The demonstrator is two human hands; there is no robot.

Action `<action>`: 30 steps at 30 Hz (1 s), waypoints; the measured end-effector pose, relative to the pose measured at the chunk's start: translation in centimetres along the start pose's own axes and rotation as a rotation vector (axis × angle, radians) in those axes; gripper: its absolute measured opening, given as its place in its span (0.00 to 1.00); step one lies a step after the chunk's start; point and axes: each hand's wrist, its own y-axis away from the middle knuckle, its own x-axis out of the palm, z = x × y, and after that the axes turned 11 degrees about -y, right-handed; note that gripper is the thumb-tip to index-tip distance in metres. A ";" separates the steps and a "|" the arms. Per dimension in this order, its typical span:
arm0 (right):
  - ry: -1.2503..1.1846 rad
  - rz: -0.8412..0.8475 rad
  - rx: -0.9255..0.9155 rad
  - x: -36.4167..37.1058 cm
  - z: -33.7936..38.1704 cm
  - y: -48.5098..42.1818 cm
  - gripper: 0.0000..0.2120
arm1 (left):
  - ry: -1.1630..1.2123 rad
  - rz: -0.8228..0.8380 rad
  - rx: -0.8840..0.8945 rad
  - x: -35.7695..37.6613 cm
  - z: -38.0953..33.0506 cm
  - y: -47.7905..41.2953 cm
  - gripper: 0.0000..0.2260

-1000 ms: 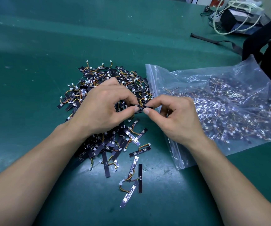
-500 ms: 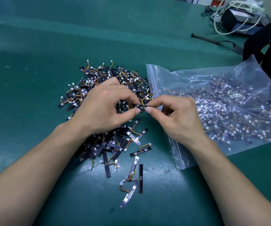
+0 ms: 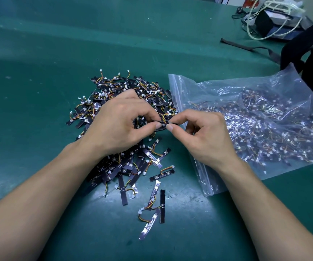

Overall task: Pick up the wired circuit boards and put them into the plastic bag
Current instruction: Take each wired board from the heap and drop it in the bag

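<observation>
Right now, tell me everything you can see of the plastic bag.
The plastic bag is clear, crinkled, glossy film with a zip strip along its left edge, next to the loose pile. It lies on the green table, already holding many wired circuit boards. The right hand hovers over that edge; contact and whether the zip is open are unclear.

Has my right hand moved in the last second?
No. The right hand stays at the edge of the plastic bag, pinching the circuit board with the left hand.
</observation>
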 end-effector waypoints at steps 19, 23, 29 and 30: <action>0.016 -0.103 0.173 -0.5 -0.9 -0.1 0.12 | -0.004 -0.015 -0.101 -0.6 0.5 0.0 0.05; 0.166 -0.078 0.231 -1.2 -1.4 -0.2 0.13 | 0.012 -0.029 -0.153 -0.5 0.9 0.0 0.07; 0.224 -0.120 0.313 -1.8 -1.4 -0.5 0.06 | -0.020 -0.055 -0.207 -0.6 0.8 -0.1 0.08; 0.181 -0.163 0.330 -1.9 -1.3 -0.7 0.06 | -0.028 -0.067 -0.234 -0.7 0.8 -0.3 0.08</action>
